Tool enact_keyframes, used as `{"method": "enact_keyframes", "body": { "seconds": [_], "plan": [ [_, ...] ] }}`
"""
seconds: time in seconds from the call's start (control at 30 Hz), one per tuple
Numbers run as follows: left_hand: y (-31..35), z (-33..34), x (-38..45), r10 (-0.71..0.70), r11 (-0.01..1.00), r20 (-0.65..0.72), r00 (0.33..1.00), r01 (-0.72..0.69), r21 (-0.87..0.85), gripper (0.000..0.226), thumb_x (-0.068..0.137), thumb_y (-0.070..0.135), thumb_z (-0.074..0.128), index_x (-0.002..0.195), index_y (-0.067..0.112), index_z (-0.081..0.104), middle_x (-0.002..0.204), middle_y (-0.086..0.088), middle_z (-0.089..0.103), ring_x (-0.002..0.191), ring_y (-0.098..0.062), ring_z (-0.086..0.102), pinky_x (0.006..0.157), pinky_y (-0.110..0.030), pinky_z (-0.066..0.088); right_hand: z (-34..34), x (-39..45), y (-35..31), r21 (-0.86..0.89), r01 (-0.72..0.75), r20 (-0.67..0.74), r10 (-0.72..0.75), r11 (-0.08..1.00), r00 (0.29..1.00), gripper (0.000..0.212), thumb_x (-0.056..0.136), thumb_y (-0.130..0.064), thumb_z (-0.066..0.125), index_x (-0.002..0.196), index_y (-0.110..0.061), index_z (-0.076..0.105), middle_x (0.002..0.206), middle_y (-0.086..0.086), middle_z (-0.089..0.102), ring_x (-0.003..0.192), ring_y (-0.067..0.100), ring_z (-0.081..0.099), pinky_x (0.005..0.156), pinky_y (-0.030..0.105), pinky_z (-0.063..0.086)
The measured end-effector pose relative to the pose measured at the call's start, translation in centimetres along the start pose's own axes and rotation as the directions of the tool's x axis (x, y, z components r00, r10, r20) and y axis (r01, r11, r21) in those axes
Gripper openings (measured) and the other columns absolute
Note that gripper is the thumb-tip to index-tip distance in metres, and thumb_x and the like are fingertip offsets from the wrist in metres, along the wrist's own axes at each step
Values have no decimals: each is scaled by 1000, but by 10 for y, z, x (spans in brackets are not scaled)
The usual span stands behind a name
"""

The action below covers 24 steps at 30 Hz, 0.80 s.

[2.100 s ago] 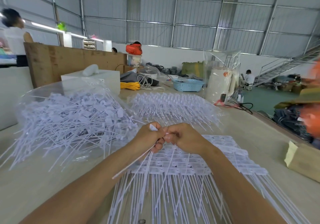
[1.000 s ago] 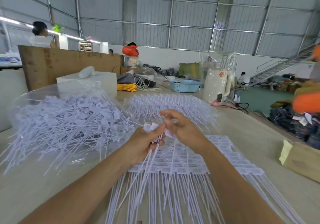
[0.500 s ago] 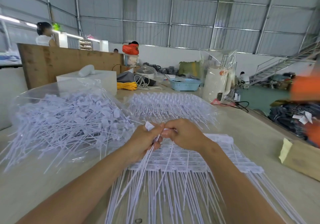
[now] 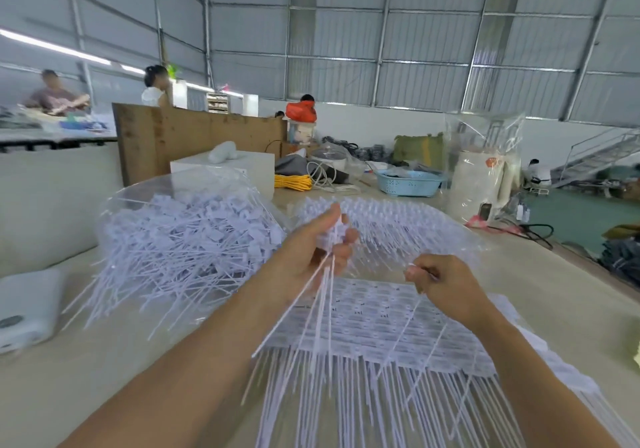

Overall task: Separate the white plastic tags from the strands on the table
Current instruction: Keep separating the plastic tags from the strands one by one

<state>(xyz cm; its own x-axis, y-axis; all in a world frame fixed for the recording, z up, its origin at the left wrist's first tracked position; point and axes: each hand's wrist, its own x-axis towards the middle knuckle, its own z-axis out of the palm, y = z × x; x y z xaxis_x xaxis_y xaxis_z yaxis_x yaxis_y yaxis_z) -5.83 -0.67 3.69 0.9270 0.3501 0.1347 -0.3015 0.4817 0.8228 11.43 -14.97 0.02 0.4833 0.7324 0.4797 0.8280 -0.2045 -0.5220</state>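
Warehouse table (image 4: 104, 371): left hand (image 4: 304, 257) grips separated tags (image 4: 337, 234); right hand (image 4: 446, 284) pinches something unclear; uncut sheet (image 4: 381, 326) below remains.

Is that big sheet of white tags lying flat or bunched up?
Flat. The sheet of tags lies spread on the table, strands fanned toward the viewer.

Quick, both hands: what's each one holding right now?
Left hand: grips a bunch of separated tags, strands hanging down.
Right hand: fingers curled, pinching something small and white; what exactly cannot be told.
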Motion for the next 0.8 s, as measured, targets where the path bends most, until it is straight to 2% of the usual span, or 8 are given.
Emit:
{"method": "enact_keyframes", "body": {
  "seconds": [0.1,0.17,0.23,0.3,0.4,0.5,0.63,0.8],
  "plan": [
    [57,-10,-12,177,982,39,983,-179,59,21,82,34,58,87,15,50,67,-2,60,38,-4,39,34,-12,30,6,0,4,-34,30,8,-29,999,1000,35,92,-14,57,64,7,56,62,23,53,54,22,42,55,19,31],
    [86,-27,-16,305,848,-160,939,-191,495,12,86,28,64,84,18,57,68,-2,64,42,-8,45,36,-14,32,8,3,5,-37,28,1,-28,999,1000,36,91,-15,58,60,2,55,55,12,50,51,19,42,56,17,33],
    [102,-50,-14,425,431,-319,847,121,894,7,91,24,62,87,18,61,75,-1,64,50,-11,54,43,-16,37,9,5,4,-49,23,1,-23,999,1000,38,91,-17,59,55,-7,54,52,2,48,51,15,44,57,16,35],
    [106,-77,-5,408,-111,-328,852,403,909,16,95,21,50,104,13,60,97,-4,61,71,-17,62,55,-17,41,10,6,2,-65,30,9,-30,997,1000,38,91,-17,59,53,-9,53,53,5,50,52,16,46,58,16,35],
    [101,-112,13,250,-439,-357,900,434,787,37,96,11,41,132,13,49,137,-8,46,122,-25,45,89,-25,37,11,5,0,-74,29,28,-27,997,999,36,91,-18,59,60,-1,56,61,17,56,56,22,48,57,18,34],
    [97,-130,29,174,-544,-358,917,393,741,49,97,11,36,146,21,34,147,-8,31,132,-27,33,103,-30,32,11,4,-1,-82,27,31,-25,996,999,35,91,-17,58,63,4,56,63,21,54,57,24,46,57,18,33],
    [100,-144,44,335,-645,-399,854,516,564,54,97,24,35,146,42,23,146,-12,25,132,-38,27,104,-44,32,10,5,-3,-83,10,54,-6,996,999,36,92,-19,57,65,3,55,60,11,47,56,21,42,56,18,30],
    [87,-156,47,518,-342,-491,701,695,632,71,93,46,41,149,40,-3,152,-17,14,135,-37,22,103,-49,29,10,5,-4,-96,-2,38,6,995,999,34,92,-22,57,68,2,57,66,20,56,61,23,49,65,30,40]
  ]
}}
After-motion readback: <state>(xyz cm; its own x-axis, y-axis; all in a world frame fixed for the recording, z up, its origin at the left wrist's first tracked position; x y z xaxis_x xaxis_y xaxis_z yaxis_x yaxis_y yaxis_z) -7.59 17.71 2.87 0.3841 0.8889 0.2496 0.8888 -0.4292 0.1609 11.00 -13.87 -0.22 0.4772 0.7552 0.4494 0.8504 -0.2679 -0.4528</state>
